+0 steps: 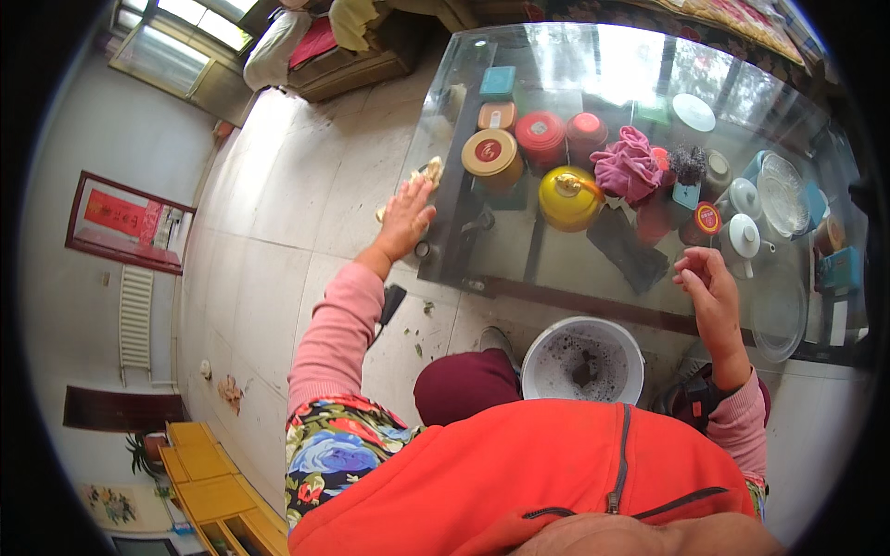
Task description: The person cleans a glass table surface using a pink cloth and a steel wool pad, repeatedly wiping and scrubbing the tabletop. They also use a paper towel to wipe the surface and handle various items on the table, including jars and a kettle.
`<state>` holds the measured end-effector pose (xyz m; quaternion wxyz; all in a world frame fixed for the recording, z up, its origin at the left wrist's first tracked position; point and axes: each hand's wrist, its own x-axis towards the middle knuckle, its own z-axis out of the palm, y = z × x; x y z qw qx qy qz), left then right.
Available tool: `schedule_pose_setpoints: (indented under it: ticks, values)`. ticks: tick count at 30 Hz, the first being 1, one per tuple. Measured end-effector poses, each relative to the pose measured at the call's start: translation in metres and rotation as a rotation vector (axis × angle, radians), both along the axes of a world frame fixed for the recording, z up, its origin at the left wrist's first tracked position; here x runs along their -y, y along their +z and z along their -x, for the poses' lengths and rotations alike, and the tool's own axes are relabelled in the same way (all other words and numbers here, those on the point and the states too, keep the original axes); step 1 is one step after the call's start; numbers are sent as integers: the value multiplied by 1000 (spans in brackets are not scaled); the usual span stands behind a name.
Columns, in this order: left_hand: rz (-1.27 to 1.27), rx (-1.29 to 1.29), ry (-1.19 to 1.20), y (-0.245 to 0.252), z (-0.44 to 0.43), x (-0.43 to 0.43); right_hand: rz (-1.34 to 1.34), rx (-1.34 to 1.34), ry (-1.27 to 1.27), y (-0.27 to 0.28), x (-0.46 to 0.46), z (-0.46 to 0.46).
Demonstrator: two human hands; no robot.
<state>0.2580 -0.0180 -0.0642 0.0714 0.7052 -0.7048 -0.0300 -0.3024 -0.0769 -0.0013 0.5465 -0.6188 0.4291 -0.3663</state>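
At the left edge of the glass-topped table (487, 254), my left hand (405, 215) lies with its fingers spread, against a crumpled cream cloth (432, 172); whether it grips the cloth I cannot tell. My right hand (713, 299) is raised over the table's near edge with curled fingers and nothing visible in it. Beyond it are a white lidded teapot (740, 238) and a red tin (700, 219). A yellow pot (569, 199), a pink cloth (628, 165), a steel wool scourer (687, 162) and a dark cloth (628, 250) sit mid-table.
A white bucket of sudsy water (583, 361) stands between my legs, below the table edge. Tins and red canisters (540, 135) crowd the back left; a clear glass dish (784, 193) is at the right. Scraps (418, 349) litter the floor; a yellow cabinet (208, 472) stands lower left.
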Motion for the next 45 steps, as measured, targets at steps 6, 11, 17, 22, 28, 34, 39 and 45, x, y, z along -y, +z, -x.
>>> schedule_pose_setpoints:
  ticks: [6,11,17,22,28,34,39,45]
  values:
    - [-4,0,74,10,72,-120,15,10,45,-2,-10,-6]
    - [55,-68,70,7,94,-154,56,-4,62,-3,-14,-6]
    - [-11,-106,203,7,77,-125,127,-7,58,-5,-7,-11]
    - [-137,-130,413,5,68,-86,148,79,109,-9,-7,-23]
    - [-149,-23,-49,16,149,-67,127,51,112,-11,-3,-30]
    - [-249,-160,-386,16,200,-78,151,96,74,-15,0,-27]
    - [-188,-59,284,18,121,-23,157,127,56,-15,0,-21]
    - [73,-183,-123,-1,161,-11,190,108,70,-10,2,-25]
